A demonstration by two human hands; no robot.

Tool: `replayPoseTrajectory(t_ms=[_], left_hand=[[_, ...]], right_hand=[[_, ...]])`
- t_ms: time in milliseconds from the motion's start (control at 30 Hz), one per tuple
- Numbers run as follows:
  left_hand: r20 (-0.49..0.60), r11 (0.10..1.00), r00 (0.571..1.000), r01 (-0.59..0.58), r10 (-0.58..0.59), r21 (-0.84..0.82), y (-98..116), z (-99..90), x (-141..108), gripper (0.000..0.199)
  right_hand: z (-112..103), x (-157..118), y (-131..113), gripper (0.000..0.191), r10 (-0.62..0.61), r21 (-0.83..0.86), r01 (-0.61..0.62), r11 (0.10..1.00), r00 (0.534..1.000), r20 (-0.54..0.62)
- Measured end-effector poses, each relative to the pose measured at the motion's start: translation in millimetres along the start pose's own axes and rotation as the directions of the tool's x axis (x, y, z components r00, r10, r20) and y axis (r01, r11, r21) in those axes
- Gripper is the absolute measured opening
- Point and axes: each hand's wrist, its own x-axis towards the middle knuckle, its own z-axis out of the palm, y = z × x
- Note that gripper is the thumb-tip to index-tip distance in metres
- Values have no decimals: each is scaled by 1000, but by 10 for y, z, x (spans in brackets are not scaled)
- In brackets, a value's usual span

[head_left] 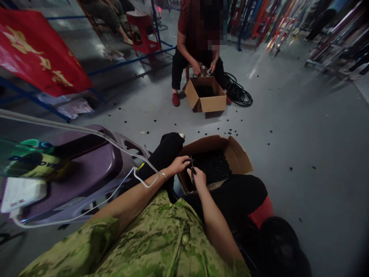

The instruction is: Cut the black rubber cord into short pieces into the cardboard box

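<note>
My right hand [199, 178] is closed round the handles of a pair of scissors [192, 175], whose blades point up and away from me. Just left of the blades, my left hand [180, 164] pinches a small black piece [189, 161]; its exact kind is too small and dark to make out. Both hands are over the near left side of an open cardboard box [240, 156] between my legs. Inside that box lies a layer of many small black pieces [213, 167].
A purple stool [86, 154] at my left bears a white power bank [24, 194] with a white cable [95, 215]. Opposite, a seated person [198, 42] works over another cardboard box [213, 104], beside a coil of black tubing [239, 94]. Black bits dot the floor.
</note>
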Motion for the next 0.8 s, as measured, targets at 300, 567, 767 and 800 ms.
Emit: replayPoseTrajectory(t_ms=[300, 567, 767, 800], left_hand=[[-26, 989, 989, 149, -149, -3, -29, 40, 19, 19], [-51, 998, 998, 42, -39, 57, -3, 10, 13, 24], [-68, 998, 997, 45, -41, 51, -13, 6, 14, 24], [-71, 997, 997, 44, -40, 56, -16, 3, 13, 24]], right_hand=[[-64, -70, -145, 32, 17, -291, -24, 957, 1000, -26], [-26, -15, -57, 36, -8, -102, 9, 995, 1000, 11], [84, 71, 66, 38, -16, 266, 18, 964, 1000, -8], [98, 77, 72, 41, 6, 363, -3, 932, 1000, -7]])
